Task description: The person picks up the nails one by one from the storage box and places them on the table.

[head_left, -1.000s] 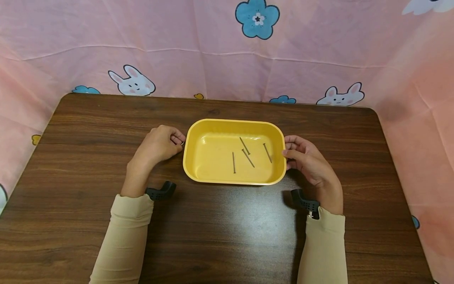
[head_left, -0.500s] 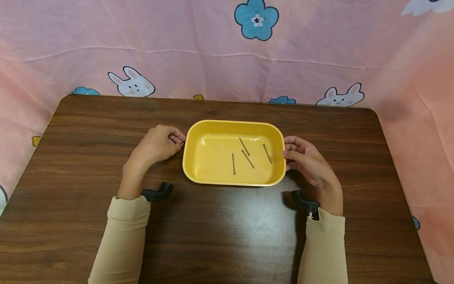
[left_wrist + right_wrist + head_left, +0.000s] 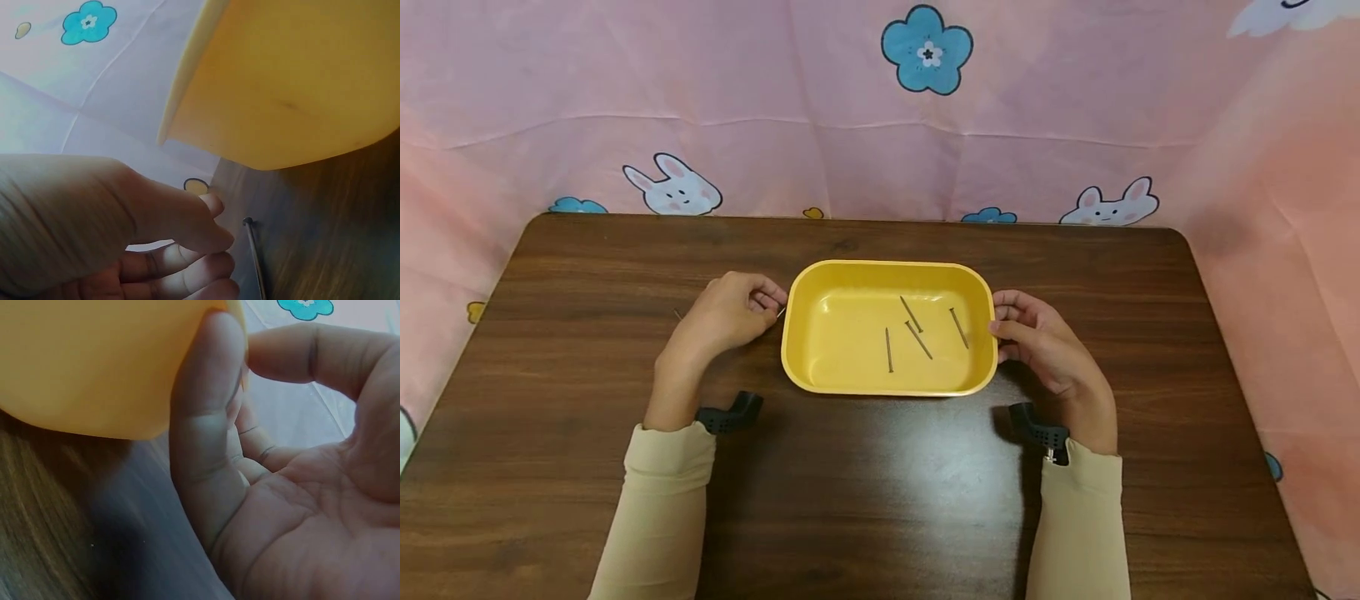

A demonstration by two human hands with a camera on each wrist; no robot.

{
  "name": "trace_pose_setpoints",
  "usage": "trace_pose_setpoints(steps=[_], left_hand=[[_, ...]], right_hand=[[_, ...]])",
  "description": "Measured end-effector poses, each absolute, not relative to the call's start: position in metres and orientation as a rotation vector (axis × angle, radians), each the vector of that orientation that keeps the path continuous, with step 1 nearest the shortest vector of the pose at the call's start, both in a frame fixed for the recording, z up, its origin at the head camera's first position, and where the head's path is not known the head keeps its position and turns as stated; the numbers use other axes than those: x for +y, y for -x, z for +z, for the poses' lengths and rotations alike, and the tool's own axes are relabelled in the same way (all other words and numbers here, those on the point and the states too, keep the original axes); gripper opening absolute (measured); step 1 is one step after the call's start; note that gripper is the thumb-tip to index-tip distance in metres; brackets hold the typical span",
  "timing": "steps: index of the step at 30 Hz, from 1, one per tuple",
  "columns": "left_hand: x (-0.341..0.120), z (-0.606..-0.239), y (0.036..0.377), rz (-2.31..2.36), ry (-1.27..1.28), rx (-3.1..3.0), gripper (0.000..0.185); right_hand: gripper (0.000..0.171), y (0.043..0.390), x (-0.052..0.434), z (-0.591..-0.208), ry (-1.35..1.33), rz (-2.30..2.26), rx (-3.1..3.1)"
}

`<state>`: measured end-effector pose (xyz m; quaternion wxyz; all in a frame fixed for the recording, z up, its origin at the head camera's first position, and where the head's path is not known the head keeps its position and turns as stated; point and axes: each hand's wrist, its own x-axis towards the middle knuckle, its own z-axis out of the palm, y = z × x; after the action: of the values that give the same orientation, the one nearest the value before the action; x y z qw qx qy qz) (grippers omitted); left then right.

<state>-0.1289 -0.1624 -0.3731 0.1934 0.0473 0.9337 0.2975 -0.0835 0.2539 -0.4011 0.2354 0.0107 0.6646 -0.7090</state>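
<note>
A yellow tray (image 3: 820, 333) sits at the middle of the wooden table (image 3: 880, 492), a little toward its far edge, with four nails (image 3: 917, 332) lying loose on its floor. One more nail (image 3: 253, 256) lies on the table just off the tray's left end, beside the left hand's (image 3: 726, 315) fingertips (image 3: 215, 240).

The step in hand looks like gathering loose nails into the tray: the right hand (image 3: 1045, 346) steadies the tray while the left works at the stray nail. The next move would call for a fine pinch on the thin shank, which lies flat on the wood, then a short lift over the tray's rim.

The left hand rests on the table with its fingers curled inward toward the nail; whether they already pinch it cannot be told from the wrist view. The right hand is at the tray's right end, thumb (image 3: 206, 412) pressed along the outer wall, the other fingers loosely bent behind it. Both forearms, in beige sleeves (image 3: 662, 508), reach in from the near edge
</note>
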Motion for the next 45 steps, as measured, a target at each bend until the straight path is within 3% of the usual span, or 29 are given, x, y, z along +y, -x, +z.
trace_pose_setpoints(steps=[45], left_hand=[[-0.1727,-0.3679,0.1249,0.773,-0.173,2.600,0.026]], right_hand=[[0.024,0.0842,0.2510,-0.4080,0.011,-2.013,1.797]])
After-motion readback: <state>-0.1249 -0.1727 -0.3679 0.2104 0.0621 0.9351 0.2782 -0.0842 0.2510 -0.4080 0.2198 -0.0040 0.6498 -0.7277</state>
